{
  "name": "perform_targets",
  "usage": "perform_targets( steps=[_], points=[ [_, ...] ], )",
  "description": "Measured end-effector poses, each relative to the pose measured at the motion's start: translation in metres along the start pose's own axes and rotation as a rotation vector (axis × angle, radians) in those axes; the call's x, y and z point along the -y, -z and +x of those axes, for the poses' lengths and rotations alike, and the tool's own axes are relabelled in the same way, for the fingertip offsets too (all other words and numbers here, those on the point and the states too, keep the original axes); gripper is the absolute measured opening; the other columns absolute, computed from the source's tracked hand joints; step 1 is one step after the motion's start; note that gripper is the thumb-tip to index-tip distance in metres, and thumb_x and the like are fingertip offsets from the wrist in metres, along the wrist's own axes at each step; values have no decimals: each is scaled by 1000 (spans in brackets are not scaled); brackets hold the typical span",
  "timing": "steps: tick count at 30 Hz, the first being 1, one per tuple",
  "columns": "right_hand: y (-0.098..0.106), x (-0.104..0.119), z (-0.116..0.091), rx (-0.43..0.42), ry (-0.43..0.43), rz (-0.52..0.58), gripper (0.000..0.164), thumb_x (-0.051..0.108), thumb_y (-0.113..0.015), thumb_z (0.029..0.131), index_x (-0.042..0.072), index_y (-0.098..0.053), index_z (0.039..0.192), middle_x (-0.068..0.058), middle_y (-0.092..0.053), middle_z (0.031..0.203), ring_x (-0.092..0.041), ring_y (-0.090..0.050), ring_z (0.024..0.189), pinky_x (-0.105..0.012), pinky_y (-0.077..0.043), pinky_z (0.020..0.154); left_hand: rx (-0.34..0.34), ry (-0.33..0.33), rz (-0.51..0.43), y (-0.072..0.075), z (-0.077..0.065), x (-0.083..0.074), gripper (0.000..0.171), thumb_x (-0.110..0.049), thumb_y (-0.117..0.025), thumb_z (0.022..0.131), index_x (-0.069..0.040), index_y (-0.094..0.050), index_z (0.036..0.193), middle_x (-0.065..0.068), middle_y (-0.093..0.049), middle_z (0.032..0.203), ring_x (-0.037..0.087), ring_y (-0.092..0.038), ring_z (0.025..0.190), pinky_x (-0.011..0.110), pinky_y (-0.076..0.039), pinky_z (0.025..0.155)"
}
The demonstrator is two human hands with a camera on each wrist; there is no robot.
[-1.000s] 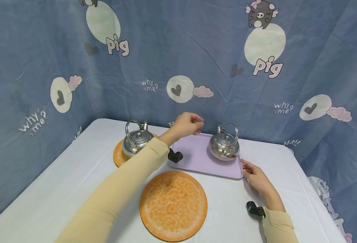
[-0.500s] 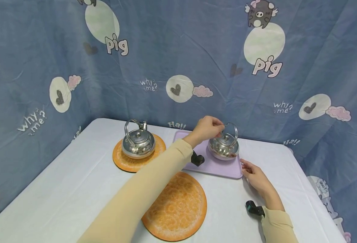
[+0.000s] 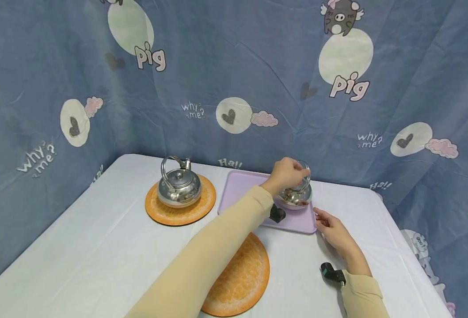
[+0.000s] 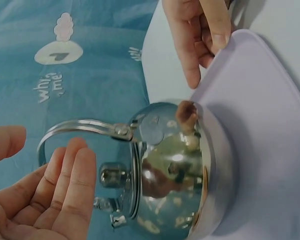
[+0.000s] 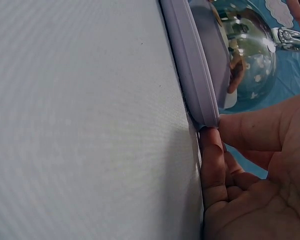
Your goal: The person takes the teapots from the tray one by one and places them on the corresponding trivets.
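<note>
A shiny metal kettle [image 3: 295,201] stands upright at the right end of a lilac tray [image 3: 237,187]. My left hand [image 3: 287,174] is at the kettle's handle [image 4: 85,126]. In the left wrist view its fingers are extended and overlap the handle's arch, with the thumb held apart across a gap. In the head view this hand covers part of the lid and spout. My right hand [image 3: 335,229] pinches the tray's near right corner; in the right wrist view the thumb is at the rim [image 5: 202,80] and a fingertip is just below it.
Another metal kettle [image 3: 180,190] stands on a round orange-slice mat [image 3: 207,198] at the back left. A matching mat [image 3: 243,282] lies in front, partly behind my left sleeve [image 3: 206,260]. A blue printed curtain [image 3: 234,57] hangs behind the white-covered table [image 3: 98,243].
My left hand has moved right across the tray, from left of the kettle to its handle. The right hand stays at the tray corner, and neither kettle has visibly shifted.
</note>
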State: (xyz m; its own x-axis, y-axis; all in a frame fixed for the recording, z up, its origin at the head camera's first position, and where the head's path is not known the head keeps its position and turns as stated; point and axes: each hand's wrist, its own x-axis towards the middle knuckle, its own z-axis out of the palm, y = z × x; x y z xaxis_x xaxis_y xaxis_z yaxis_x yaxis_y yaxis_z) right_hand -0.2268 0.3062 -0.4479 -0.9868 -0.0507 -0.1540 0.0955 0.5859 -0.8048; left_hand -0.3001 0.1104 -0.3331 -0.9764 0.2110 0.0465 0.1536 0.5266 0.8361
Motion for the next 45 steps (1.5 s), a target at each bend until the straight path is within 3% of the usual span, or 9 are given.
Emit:
perform_targets(
  steps=[3, 6, 8, 11, 16, 28, 32, 39, 45],
  points=[
    [1, 0, 0, 3, 4, 1, 56, 4, -48, 112, -6, -32, 165, -29, -52, 146, -36, -51, 132, -46, -45, 113, -15, -10, 32, -6, 2, -1, 37, -37, -72, 105, -6, -78, 125, 7, -82, 108, 22, -76, 108, 36, -61, 101],
    [1, -1, -1, 0, 20, -3, 55, 3, -48, 112, -8, -34, 164, -29, -54, 145, -35, -52, 130, -29, -47, 103, -33, -25, 72, -10, 4, -1, 37, -37, -72, 105, -7, -78, 125, 7, -80, 120, 25, -71, 123, 36, -58, 106],
    [1, -2, -1, -2, 26, -2, 55, 3, -48, 111, -8, -34, 164, -29, -54, 144, -34, -53, 129, -19, -45, 95, -46, -25, 92, -12, 5, -2, 37, -37, -72, 105, -7, -78, 126, 6, -78, 127, 26, -68, 128, 36, -57, 109],
    [0, -3, -1, 1, 25, 4, 55, 3, -48, 111, -8, -34, 164, -29, -54, 144, -33, -53, 128, -13, -43, 89, -58, -18, 111, -15, 7, -2, 39, -37, -71, 105, -7, -76, 129, 6, -76, 132, 26, -67, 131, 36, -55, 111],
    [0, -3, -2, 1, 24, 4, 55, 3, -48, 112, -7, -34, 164, -28, -54, 144, -31, -52, 127, -14, -43, 90, -81, -5, 108, -19, 9, -5, 42, -36, -71, 105, -7, -73, 135, 7, -76, 134, 24, -67, 132, 34, -55, 113],
    [0, -1, -3, 0, 16, 4, 56, 4, -48, 112, -7, -33, 165, -28, -54, 145, -31, -51, 127, -17, -43, 92, -114, 24, 87, -20, 8, -8, 38, -31, -73, 104, -8, -74, 134, 7, -75, 135, 25, -70, 129, 37, -57, 110],
    [0, -1, -2, -5, 14, 3, 56, 4, -48, 111, -6, -34, 164, -28, -54, 145, -32, -52, 128, -18, -43, 93, -118, 41, 101, -18, 9, -9, 36, -31, -74, 102, -11, -76, 131, 6, -76, 132, 28, -71, 126, 40, -57, 108],
    [-1, -2, 0, -14, 3, 0, 56, 3, -48, 111, -5, -34, 164, -27, -54, 144, -32, -51, 127, -28, -44, 99, -108, 11, 143, -12, 12, -6, 28, -25, -73, 100, -11, -78, 123, 3, -78, 126, 27, -69, 125, 42, -53, 111],
    [-1, -3, -1, -23, 13, 1, 55, 2, -49, 111, -7, -36, 163, -26, -55, 141, -29, -51, 122, -18, -44, 92, -92, 0, 130, -4, 13, -2, 29, -24, -72, 101, -10, -78, 125, 5, -77, 131, 29, -68, 129, 43, -51, 113]
  ],
)
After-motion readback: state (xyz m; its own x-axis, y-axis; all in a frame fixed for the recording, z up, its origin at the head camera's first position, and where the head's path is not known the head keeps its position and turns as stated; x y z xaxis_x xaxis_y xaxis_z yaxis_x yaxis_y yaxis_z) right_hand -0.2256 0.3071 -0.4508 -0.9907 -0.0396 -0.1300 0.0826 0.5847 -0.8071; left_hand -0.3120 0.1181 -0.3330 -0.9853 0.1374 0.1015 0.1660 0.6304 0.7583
